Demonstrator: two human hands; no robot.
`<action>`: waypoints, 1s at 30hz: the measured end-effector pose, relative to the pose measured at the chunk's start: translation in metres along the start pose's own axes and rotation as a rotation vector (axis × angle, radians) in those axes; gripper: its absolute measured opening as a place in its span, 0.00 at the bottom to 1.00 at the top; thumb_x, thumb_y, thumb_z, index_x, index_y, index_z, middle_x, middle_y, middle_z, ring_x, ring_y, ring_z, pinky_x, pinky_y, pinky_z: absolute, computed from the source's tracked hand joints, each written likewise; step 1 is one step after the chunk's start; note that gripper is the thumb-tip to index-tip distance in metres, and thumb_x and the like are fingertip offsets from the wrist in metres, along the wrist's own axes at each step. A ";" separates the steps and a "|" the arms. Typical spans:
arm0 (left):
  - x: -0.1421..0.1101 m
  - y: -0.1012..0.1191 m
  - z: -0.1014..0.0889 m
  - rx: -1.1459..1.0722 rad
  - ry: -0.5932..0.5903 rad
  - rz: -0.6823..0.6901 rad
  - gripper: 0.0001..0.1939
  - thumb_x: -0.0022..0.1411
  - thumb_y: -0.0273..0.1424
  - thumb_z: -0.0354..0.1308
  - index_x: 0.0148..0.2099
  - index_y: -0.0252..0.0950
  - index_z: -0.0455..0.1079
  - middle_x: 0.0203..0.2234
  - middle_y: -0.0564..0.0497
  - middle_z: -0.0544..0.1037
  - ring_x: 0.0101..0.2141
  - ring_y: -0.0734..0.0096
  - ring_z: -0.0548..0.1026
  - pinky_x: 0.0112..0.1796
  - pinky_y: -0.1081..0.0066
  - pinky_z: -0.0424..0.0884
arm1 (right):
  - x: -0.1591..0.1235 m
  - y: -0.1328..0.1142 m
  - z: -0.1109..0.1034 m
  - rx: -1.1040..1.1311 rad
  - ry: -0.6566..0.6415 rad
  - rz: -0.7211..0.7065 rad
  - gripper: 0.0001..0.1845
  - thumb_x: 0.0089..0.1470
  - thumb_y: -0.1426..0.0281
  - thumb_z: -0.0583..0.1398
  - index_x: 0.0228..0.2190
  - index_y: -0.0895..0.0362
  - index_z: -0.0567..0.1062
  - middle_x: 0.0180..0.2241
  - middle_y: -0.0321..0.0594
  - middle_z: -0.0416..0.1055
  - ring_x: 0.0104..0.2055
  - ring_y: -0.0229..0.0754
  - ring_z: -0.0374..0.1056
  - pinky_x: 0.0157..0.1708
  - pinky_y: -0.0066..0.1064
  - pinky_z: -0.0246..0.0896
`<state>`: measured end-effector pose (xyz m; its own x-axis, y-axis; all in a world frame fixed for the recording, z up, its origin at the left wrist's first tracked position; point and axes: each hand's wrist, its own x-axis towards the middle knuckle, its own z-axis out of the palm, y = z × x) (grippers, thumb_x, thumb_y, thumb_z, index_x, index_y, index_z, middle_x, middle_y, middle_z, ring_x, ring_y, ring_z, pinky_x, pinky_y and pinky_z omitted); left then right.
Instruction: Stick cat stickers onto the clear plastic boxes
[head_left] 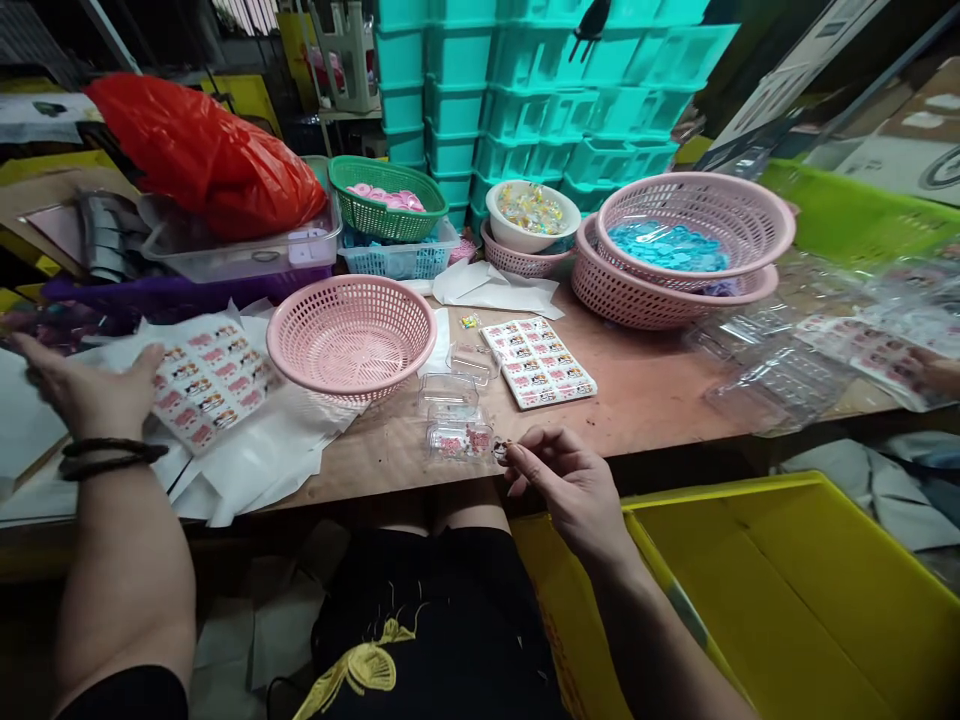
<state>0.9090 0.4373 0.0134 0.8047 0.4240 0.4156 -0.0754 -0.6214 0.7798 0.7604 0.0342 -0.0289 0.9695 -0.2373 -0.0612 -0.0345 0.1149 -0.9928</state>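
My left hand (88, 388) lies flat with fingers spread on a sticker sheet (210, 385) that rests on white papers at the left of the wooden table (652, 390). My right hand (559, 480) is at the table's front edge, thumb and forefinger pinching a small item beside a clear plastic box (459, 440) with pink pieces inside. An empty clear box (448, 390) sits just behind it. A second sticker sheet (538, 362) lies further back, to the right of an empty pink basket (351, 335).
Stacked pink baskets (679, 250) hold blue pieces at the back right. A white bowl (532, 215), a green basket (386, 195) and a red bag (202, 155) stand behind. Clear trays (780, 375) lie at the right. A yellow crate (787, 590) is below.
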 end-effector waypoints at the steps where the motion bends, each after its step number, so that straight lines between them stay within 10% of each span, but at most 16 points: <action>1: -0.012 0.008 0.006 0.093 0.167 0.140 0.20 0.56 0.42 0.64 0.43 0.34 0.64 0.51 0.45 0.74 0.67 0.38 0.52 0.41 0.52 0.70 | 0.000 0.000 0.000 -0.001 -0.009 0.006 0.19 0.46 0.56 0.70 0.28 0.56 0.71 0.22 0.33 0.72 0.19 0.34 0.67 0.21 0.27 0.66; 3: -0.048 0.031 0.022 0.049 0.428 0.401 0.23 0.59 0.42 0.62 0.50 0.32 0.66 0.50 0.45 0.74 0.62 0.43 0.62 0.44 0.52 0.68 | 0.000 0.000 0.002 0.000 -0.041 0.022 0.19 0.46 0.57 0.70 0.28 0.56 0.70 0.22 0.33 0.72 0.20 0.34 0.67 0.21 0.27 0.66; 8: -0.150 0.087 0.076 -0.435 -0.783 0.220 0.23 0.57 0.40 0.66 0.54 0.38 0.75 0.46 0.46 0.80 0.38 0.65 0.76 0.39 0.64 0.74 | -0.001 0.000 0.005 -0.015 -0.098 0.020 0.19 0.48 0.57 0.70 0.28 0.56 0.70 0.23 0.34 0.72 0.21 0.34 0.67 0.22 0.27 0.66; 11: -0.180 0.096 0.103 -0.562 -1.008 -0.052 0.19 0.55 0.39 0.68 0.48 0.36 0.79 0.39 0.45 0.83 0.34 0.66 0.77 0.35 0.69 0.73 | -0.003 0.002 0.002 -0.059 -0.101 -0.026 0.17 0.50 0.58 0.68 0.29 0.56 0.71 0.23 0.35 0.72 0.22 0.34 0.67 0.22 0.26 0.65; 16: -0.192 0.089 0.124 -0.588 -0.964 -0.198 0.12 0.52 0.39 0.70 0.33 0.34 0.81 0.27 0.46 0.83 0.27 0.68 0.76 0.29 0.72 0.72 | -0.010 0.011 -0.004 -0.317 -0.046 -0.203 0.10 0.56 0.61 0.65 0.30 0.55 0.74 0.24 0.36 0.74 0.24 0.37 0.70 0.24 0.28 0.67; 24: -0.202 0.091 0.134 -0.369 -0.637 -0.047 0.07 0.52 0.35 0.68 0.28 0.36 0.79 0.23 0.51 0.80 0.24 0.74 0.69 0.28 0.74 0.68 | -0.004 0.038 -0.012 -1.011 -0.155 -1.131 0.18 0.58 0.78 0.56 0.48 0.55 0.75 0.44 0.49 0.80 0.40 0.48 0.77 0.34 0.38 0.71; 27: -0.199 0.085 0.140 -0.385 -0.640 -0.058 0.07 0.53 0.33 0.66 0.34 0.36 0.79 0.25 0.51 0.80 0.24 0.74 0.70 0.28 0.75 0.69 | 0.002 0.038 -0.009 -0.981 -0.100 -1.078 0.16 0.58 0.79 0.57 0.46 0.55 0.76 0.39 0.46 0.81 0.35 0.44 0.77 0.31 0.34 0.70; 30: -0.192 0.072 0.148 -0.415 -0.560 -0.085 0.14 0.58 0.33 0.63 0.47 0.35 0.77 0.30 0.50 0.81 0.27 0.73 0.73 0.32 0.74 0.71 | 0.017 0.033 -0.004 -0.708 0.073 -0.725 0.05 0.58 0.73 0.61 0.37 0.53 0.76 0.31 0.39 0.79 0.28 0.39 0.73 0.30 0.31 0.70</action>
<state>0.8357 0.2140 -0.0797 0.9916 -0.0124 0.1290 -0.1279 -0.2512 0.9595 0.7749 0.0297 -0.0629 0.7974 -0.0843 0.5975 0.3972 -0.6721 -0.6249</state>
